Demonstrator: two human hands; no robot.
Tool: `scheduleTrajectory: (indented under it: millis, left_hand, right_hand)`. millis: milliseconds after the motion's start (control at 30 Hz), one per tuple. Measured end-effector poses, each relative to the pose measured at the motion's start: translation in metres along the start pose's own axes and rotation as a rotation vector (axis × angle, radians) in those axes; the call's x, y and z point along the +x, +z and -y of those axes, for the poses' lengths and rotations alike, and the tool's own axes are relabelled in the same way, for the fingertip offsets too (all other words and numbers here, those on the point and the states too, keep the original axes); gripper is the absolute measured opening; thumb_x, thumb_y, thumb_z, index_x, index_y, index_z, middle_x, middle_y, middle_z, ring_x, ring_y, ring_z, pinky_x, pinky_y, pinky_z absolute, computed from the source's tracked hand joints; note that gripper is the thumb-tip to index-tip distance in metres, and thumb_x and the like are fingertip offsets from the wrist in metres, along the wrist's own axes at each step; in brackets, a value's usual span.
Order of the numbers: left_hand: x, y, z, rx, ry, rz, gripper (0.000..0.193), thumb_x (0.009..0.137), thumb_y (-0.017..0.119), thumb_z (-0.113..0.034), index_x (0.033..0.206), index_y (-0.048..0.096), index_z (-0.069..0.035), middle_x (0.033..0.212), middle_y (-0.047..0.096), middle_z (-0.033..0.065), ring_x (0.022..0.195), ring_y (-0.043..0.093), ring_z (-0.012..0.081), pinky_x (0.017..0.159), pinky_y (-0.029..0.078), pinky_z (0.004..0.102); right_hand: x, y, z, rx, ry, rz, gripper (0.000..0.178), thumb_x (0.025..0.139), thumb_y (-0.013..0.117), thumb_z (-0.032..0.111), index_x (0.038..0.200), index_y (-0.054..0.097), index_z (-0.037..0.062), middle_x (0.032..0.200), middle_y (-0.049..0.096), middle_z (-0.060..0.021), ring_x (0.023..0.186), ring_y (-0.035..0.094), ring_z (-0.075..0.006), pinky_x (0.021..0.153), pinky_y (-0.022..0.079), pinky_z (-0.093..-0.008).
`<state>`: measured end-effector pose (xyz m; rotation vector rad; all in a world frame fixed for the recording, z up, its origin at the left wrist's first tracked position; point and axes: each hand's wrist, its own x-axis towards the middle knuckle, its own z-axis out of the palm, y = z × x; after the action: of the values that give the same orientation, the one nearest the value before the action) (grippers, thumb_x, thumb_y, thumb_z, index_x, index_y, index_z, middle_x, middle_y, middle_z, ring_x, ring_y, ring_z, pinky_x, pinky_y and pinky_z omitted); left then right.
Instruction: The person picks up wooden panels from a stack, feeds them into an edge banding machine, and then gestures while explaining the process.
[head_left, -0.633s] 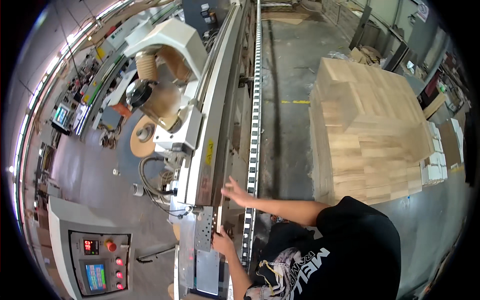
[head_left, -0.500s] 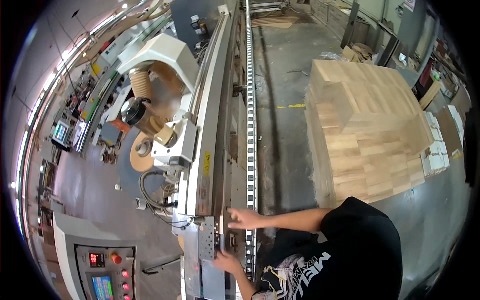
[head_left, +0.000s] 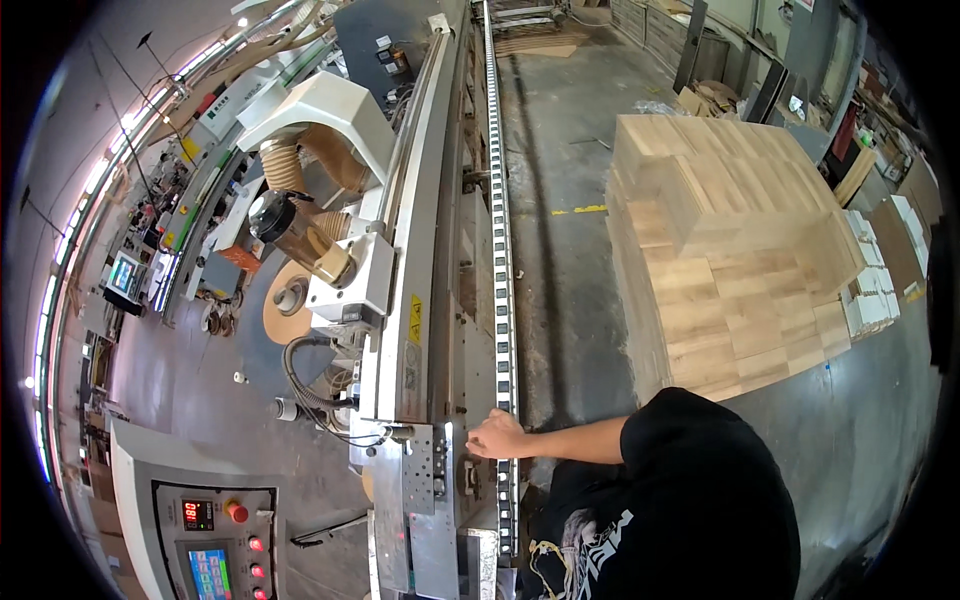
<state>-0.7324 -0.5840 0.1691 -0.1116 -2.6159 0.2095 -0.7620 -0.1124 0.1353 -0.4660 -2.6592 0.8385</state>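
My right hand [head_left: 498, 437] reaches in from the right with its fingers curled closed. It is over the roller track [head_left: 502, 300], beside the near end of a long edge banding machine [head_left: 393, 330]. Whatever the fingers may hold is too small or hidden to make out. Left of the hand is a metal plate with holes [head_left: 420, 467], fixed to the machine. My left hand is out of sight. A dark sleeve [head_left: 690, 450] covers my right shoulder.
A control panel [head_left: 215, 520] with a lit screen, red knob and red buttons stands at the lower left. A tape reel [head_left: 285, 315] sits beside the machine. Stacked wood-grain boards [head_left: 740, 250] stand to the right, with white boxes [head_left: 868, 290] behind.
My right hand has curled from pointing fingers to a closed shape and shifted slightly right, away from the machine. My left hand, formerly at the metal plate, has gone out of view.
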Motion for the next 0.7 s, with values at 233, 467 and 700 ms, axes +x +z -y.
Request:
scheduleTrajectory:
  millis: [233, 467, 700]
  left_hand:
    - [-0.003, 0.001, 0.007, -0.008, -0.035, 0.099, 0.081, 0.098, 0.071, -0.054, 0.15, 0.053, 0.006, 0.139, 0.059, 0.0327, 0.127, 0.057, 0.0498, 0.104, 0.049, 0.0566]
    - [-0.006, 0.0, 0.013, 0.012, -0.031, 0.096, 0.084, 0.096, 0.072, -0.06, 0.146, 0.056, 0.006, 0.132, 0.063, 0.0311, 0.12, 0.06, 0.0494, 0.098, 0.052, 0.0573]
    - [-0.015, -0.001, 0.031, 0.085, 0.014, 0.024, 0.088, 0.093, 0.073, -0.066, 0.142, 0.059, 0.007, 0.125, 0.067, 0.0294, 0.113, 0.063, 0.0491, 0.092, 0.054, 0.0579]
  right_hand:
    - [0.001, -0.003, 0.007, -0.048, 0.027, 0.034, 0.029, 0.096, 0.07, 0.04, 0.083, 0.079, 0.0163, 0.066, 0.071, -0.0083, 0.066, 0.066, -0.0284, 0.08, 0.044, -0.0404]
    - [0.004, -0.004, 0.008, -0.027, 0.048, 0.037, 0.028, 0.097, 0.068, 0.038, 0.083, 0.079, 0.0157, 0.066, 0.071, -0.0069, 0.065, 0.066, -0.0289, 0.078, 0.045, -0.0401]
    - [0.002, -0.004, 0.006, -0.041, 0.037, -0.002, 0.029, 0.097, 0.068, 0.038, 0.081, 0.076, 0.0159, 0.065, 0.071, -0.0067, 0.064, 0.065, -0.0289, 0.078, 0.045, -0.0403]
